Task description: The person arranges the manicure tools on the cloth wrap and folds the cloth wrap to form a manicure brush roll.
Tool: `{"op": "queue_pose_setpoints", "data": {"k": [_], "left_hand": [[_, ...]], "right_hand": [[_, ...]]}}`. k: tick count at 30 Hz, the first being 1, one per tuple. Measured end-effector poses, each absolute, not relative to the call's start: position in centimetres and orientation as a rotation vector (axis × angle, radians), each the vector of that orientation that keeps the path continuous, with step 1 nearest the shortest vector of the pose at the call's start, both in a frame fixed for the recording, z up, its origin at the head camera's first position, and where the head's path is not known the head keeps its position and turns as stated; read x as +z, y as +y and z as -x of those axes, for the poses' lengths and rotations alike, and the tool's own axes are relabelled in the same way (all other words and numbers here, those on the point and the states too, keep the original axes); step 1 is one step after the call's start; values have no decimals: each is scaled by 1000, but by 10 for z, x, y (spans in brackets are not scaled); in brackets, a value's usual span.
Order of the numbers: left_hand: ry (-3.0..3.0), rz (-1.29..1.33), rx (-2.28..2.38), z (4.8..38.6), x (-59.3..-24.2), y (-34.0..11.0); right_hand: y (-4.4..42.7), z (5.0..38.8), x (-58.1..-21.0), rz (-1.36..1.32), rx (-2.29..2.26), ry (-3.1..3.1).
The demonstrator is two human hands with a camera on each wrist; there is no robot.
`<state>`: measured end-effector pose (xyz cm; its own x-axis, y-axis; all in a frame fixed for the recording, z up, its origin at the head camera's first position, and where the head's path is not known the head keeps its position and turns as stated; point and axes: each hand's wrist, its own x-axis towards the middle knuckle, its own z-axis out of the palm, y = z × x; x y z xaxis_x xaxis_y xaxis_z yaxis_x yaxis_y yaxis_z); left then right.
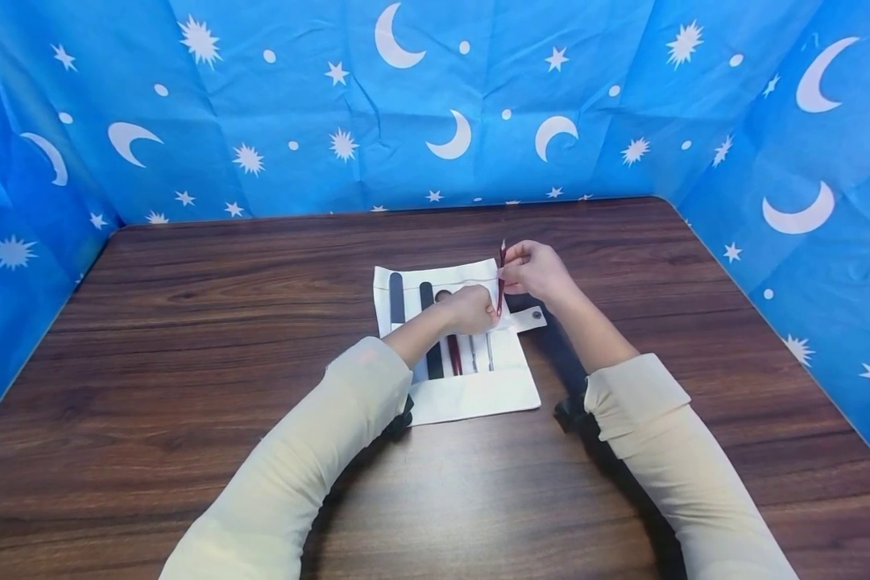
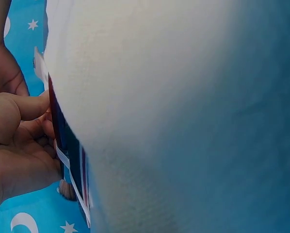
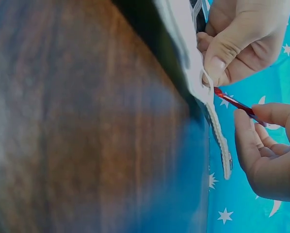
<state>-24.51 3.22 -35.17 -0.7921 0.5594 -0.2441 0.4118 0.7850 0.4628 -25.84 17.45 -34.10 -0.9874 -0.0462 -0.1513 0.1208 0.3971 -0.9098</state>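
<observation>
A white fabric tool roll (image 1: pixel 474 395) lies unfolded on the table, with a snap strap (image 1: pixel 528 319) sticking out at its right. My right hand (image 1: pixel 540 272) pinches a slim red pencil-like tool (image 1: pixel 502 278), pale at its upper tip, held upright over the roll's right edge. In the right wrist view, the lower end of this tool (image 3: pixel 234 103) is at a white elastic band (image 3: pixel 209 80). The thumb and fingers of my left hand (image 1: pixel 470 310) pinch that band. Whether the tool's end is inside the band, I cannot tell.
Dark flat strips (image 1: pixel 397 298), a brush (image 1: pixel 444 296), a dark red handle (image 1: pixel 454 354) and thin metal tools (image 1: pixel 490 353) lie in the roll, partly behind my left hand. Beneath is a dark wooden table (image 1: pixel 225 322). A blue star-patterned cloth (image 1: pixel 297 105) hangs behind.
</observation>
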Motion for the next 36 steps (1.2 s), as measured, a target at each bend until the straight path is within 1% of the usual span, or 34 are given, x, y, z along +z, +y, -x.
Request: {"op": "queue_pose_setpoints", "data": {"k": [6,18,29,36], "left_hand": [[2593,-747,566,245,-352,33],[2600,-684,529,245,-351,33],[2598,-689,551,245,-351,33],[2572,-718,565,246,-351,33]], "right_hand": [[174,257,-343,-68,-1507,2509],[175,249,-343,-52,-1357,2515],[179,247,-345,-16,-1318,2483],[177,248,-346,53,-1301,2536]]}}
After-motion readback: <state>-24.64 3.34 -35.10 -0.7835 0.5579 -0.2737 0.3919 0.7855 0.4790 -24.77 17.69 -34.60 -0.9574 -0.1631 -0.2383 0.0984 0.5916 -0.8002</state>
